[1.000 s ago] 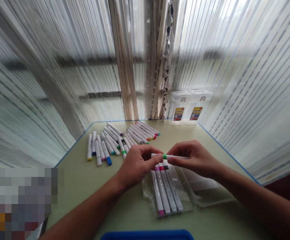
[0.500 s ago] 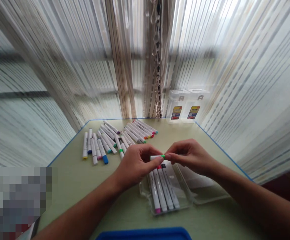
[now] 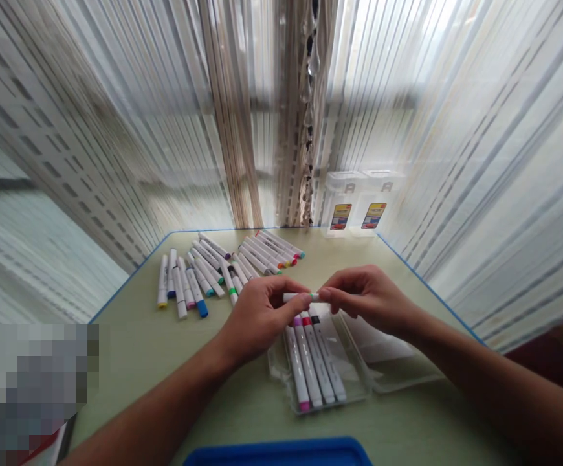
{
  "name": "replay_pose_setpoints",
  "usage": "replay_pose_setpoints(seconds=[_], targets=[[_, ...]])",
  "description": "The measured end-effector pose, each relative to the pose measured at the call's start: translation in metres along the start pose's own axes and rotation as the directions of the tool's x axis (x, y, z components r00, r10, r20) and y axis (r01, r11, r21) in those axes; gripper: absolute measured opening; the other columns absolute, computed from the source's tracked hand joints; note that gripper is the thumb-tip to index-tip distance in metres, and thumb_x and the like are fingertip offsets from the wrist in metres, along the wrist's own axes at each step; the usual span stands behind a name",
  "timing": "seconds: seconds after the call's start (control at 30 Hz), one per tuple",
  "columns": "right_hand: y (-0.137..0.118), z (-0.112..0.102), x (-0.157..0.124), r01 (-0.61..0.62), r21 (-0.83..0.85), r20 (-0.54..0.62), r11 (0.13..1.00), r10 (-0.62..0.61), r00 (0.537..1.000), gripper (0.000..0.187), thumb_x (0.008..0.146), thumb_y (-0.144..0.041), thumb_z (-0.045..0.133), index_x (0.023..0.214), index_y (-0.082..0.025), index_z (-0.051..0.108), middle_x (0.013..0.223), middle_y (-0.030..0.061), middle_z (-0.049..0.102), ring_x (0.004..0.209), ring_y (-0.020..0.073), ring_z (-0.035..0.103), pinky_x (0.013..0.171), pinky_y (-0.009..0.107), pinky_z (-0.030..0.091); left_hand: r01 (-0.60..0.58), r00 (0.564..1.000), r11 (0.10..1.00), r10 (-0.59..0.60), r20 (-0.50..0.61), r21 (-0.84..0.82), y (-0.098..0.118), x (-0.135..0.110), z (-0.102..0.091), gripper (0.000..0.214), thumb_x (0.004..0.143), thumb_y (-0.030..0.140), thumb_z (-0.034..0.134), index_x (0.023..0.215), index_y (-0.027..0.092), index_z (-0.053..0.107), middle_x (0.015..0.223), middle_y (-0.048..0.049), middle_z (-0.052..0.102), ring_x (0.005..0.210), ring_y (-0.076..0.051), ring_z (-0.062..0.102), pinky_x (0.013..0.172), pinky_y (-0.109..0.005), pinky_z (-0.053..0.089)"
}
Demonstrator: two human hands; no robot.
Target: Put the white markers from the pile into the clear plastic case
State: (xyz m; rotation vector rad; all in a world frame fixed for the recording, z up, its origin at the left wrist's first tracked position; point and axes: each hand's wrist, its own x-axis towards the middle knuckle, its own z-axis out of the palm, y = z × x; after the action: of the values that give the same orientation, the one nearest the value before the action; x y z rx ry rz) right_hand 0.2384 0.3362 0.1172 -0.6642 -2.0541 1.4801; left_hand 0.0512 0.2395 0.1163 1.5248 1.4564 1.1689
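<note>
Working over the pale green tabletop with the blue edge [image 3: 155, 336]; risks first, big to small.

The loose spread of white-barrelled, colour-capped markers [image 3: 213, 268] lies far left. The barrels are round and some lie near the table edge, so a knock from my left forearm could roll them off.

The open clear plastic marker case [image 3: 359, 388] sits right under my hands and looks light and unanchored. A wrist dropping onto its rim could tip it and spill the three white markers with pink, red and black caps [image 3: 313, 362] lying side by side in its left half. The right half shows only something pale; can't tell more.

Smallest item is the thin white marker with a green band [image 3: 301, 297]. It is in the air, level, just above the case's far end, touching nothing but my fingers. The grip is fingertips only at both ends, so a slip would drop it onto the three below or let it roll away. Can't tell how firmly any cap is seated.

Pose: both forearms come in from the bottom corners and meet at centre.
- Left hand [image 3: 257, 317]: curled, palm down, thumb and forefinger pinching the marker's white end.
- Right hand [image 3: 371, 294]: curled too, thumb and fingertips pinching the green-band end, other fingers tucked.

Neither hand touches the case or the tabletop, as far as I can see.
</note>
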Motion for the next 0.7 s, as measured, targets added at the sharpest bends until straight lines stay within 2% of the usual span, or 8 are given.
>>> replay_pose_setpoints(seconds=[0.13, 0.27, 0.53, 0.7], targets=[[0.001, 0.0, 0.0, -0.014, 0.022, 0.011, 1.0, 0.014, 1.0, 0.025, 0.074, -0.036, 0.08, 0.082, -0.013, 0.076, 0.062, 0.002, 0.067, 0.052, 0.0073, 0.051, 0.045, 0.018, 0.036, 0.006, 0.999, 0.995, -0.009, -0.033, -0.104, -0.001, 0.003, 0.0, 0.023, 0.083, 0.029, 0.067, 0.091, 0.009, 0.072, 0.062, -0.0012, 0.062, 0.052, -0.009, 0.054, 0.048, -0.019, 0.041], [0.002, -0.001, 0.0, -0.029, 0.044, 0.013, 0.999, 0.028, 1.0, 0.025, 0.075, -0.034, 0.079, 0.088, -0.012, 0.077, 0.068, 0.0036, 0.07, 0.052, 0.0067, 0.05, 0.044, 0.018, 0.035, -0.006, 0.997, 0.984, -0.006, -0.071, -0.176, -0.002, 0.005, -0.002, 0.019, 0.084, 0.027, 0.066, 0.09, 0.009, 0.069, 0.069, -0.0024, 0.065, 0.051, -0.008, 0.054, 0.048, -0.018, 0.042], [0.003, -0.004, 0.0, 0.003, 0.164, -0.046, 0.986, 0.004, 0.999, 0.028, 0.086, -0.035, 0.068, 0.101, -0.013, 0.076, 0.077, 0.0089, 0.074, 0.048, 0.0077, 0.053, 0.044, 0.02, 0.041, -0.031, 0.984, 0.954, -0.023, -0.174, -0.299, -0.011, 0.011, -0.008, 0.022, 0.088, 0.03, 0.059, 0.085, 0.01, 0.066, 0.073, -0.0031, 0.065, 0.049, -0.007, 0.054, 0.047, -0.018, 0.04], [0.008, -0.007, 0.0, 0.02, 0.272, -0.015, 0.962, -0.016, 1.0, 0.028, 0.088, -0.032, 0.067, 0.109, -0.015, 0.074, 0.089, 0.0123, 0.076, 0.052, 0.0094, 0.058, 0.046, 0.021, 0.043, -0.044, 0.973, 0.922, -0.049, -0.228, -0.385, -0.017, 0.015, -0.01, 0.021, 0.086, 0.03, 0.059, 0.086, 0.01, 0.066, 0.07, -0.0025, 0.063, 0.047, -0.007, 0.053, 0.046, -0.019, 0.039]])
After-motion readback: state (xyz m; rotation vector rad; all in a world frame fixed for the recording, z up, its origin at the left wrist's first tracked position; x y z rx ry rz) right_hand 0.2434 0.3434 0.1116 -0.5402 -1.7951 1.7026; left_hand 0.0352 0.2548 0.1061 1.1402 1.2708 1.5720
